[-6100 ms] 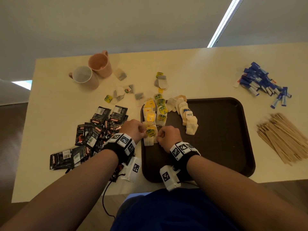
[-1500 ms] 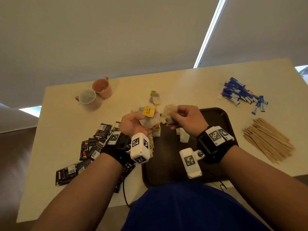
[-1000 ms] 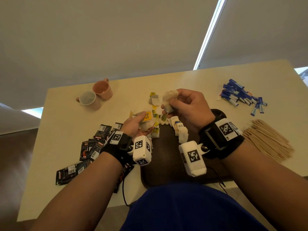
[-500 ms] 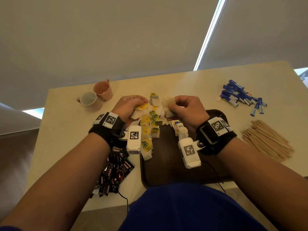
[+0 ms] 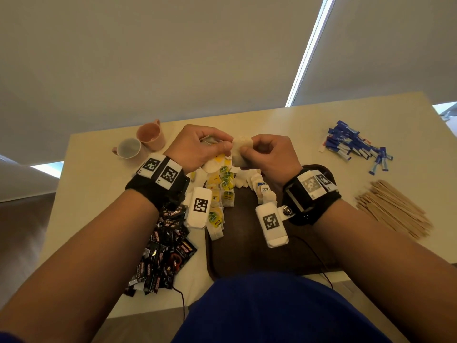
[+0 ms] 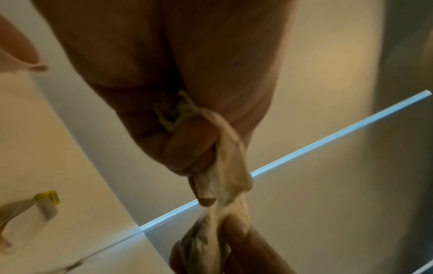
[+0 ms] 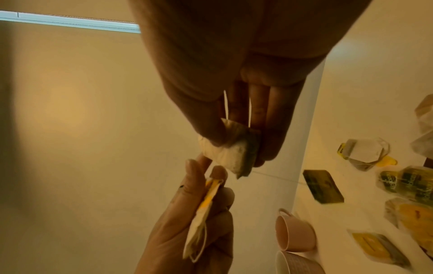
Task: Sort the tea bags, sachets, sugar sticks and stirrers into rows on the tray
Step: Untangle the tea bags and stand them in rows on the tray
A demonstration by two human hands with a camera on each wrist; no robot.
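Both hands are up over the tray's (image 5: 247, 243) far edge: left hand (image 5: 197, 147) pinches a yellow-tagged tea bag (image 7: 201, 218), right hand (image 5: 269, 154) grips a plain one (image 5: 241, 151).

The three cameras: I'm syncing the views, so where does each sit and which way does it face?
Head: on the head, looking down at table, tray, both forearms.
Left wrist: under the left hand, facing the wall; fingers grip a tea bag.
Right wrist: under the right hand, facing wall and cups.
Shared: both wrist views show both hands' tea bags.
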